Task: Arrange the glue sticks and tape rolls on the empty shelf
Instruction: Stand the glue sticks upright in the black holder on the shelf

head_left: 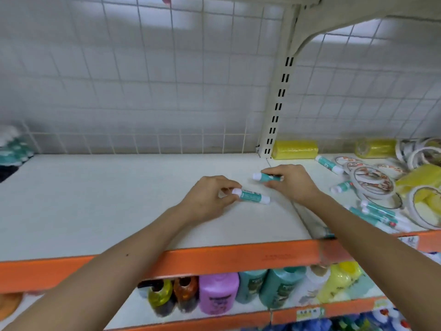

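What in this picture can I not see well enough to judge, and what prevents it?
- Head view, left glue stick, pinched by the left hand: label print too blurred to read.
- Head view, right glue stick: its right end is hidden under the right hand.
- Head view, tape rolls: the pile is cut off by the right edge, so no count.
- Head view, bottles: tops hidden behind the orange shelf lip.

Soft, even overhead light, faint shadows; wide-angle bending at the edges, and overall slight blur.

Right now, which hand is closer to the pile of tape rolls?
Right. The right hand is left of the tape rolls; the left hand is farther left.
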A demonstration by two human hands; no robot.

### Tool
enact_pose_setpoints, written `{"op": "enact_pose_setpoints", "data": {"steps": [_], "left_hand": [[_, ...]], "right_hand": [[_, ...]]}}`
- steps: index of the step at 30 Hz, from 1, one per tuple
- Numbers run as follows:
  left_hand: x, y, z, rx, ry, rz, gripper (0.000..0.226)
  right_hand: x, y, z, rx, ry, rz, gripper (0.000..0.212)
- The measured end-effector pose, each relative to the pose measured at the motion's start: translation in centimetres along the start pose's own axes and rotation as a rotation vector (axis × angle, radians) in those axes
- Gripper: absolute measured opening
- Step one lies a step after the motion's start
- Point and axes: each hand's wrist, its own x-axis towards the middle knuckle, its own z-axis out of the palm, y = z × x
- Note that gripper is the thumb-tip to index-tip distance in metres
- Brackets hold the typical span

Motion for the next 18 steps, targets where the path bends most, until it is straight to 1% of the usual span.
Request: {"op": "enact_pose_setpoints", "data": {"steps": [6,12,18], "left_hand": [[-7.0,-6.6,-7.3,0.017,0.104,-0.122,0.023],[-14.4,-14.6,-15.7,0.043,0.150,-0.168,0.018],[-19.8,-22.3,-23.5,0.078,0.174,-0.202,0.019]], "right_hand": [[2.0,-9.7,5.2,0.059,-0.041,-0.100,0.026],[3.1,-21.2,11.4,0.165,-0.056,-0.122,0.019],[4.5,-30.9,16.9,0.210,-0.029,-0.116,0.018]]}}
